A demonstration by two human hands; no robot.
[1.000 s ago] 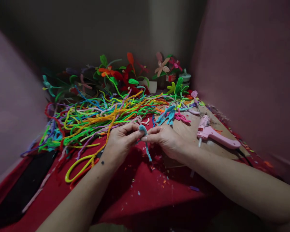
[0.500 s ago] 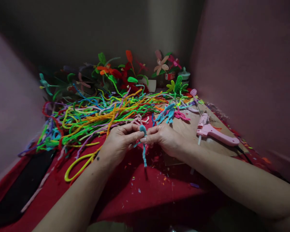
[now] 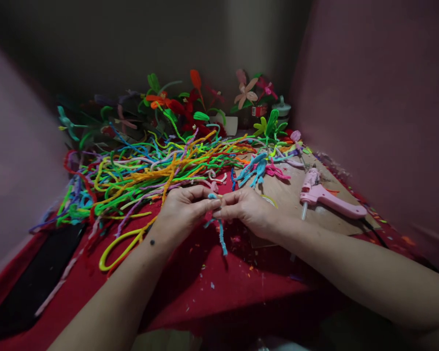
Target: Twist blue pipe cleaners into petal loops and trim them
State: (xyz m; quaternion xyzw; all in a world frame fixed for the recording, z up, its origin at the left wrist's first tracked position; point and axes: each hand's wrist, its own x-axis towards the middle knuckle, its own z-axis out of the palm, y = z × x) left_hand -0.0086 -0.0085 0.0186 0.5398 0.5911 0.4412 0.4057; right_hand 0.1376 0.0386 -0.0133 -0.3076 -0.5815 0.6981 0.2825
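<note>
Much of the light-blue, fuzzy pipe-cleaner piece (image 3: 222, 239) is hidden behind the fingertips that hold it; a small rounded bit shows above, a thin tail below, and how they join cannot be made out. The bare left hand (image 3: 181, 209) and bare right hand (image 3: 248, 210) meet at it, over the red cloth (image 3: 219, 302), each closed to a narrow thumb-and-finger pinch on it. The tail's long axis runs downward, toward the near side, its free end leaning slightly right (a shorter blue strand juts left beside it). A round, yellow-edged object (image 3: 269, 199) is mostly covered by the right hand. The right forearm hides part of the clear stick in the pink plastic glue gun (image 3: 316, 193); the fuzzy flowers (image 3: 122, 119) at back left are dim.
</note>
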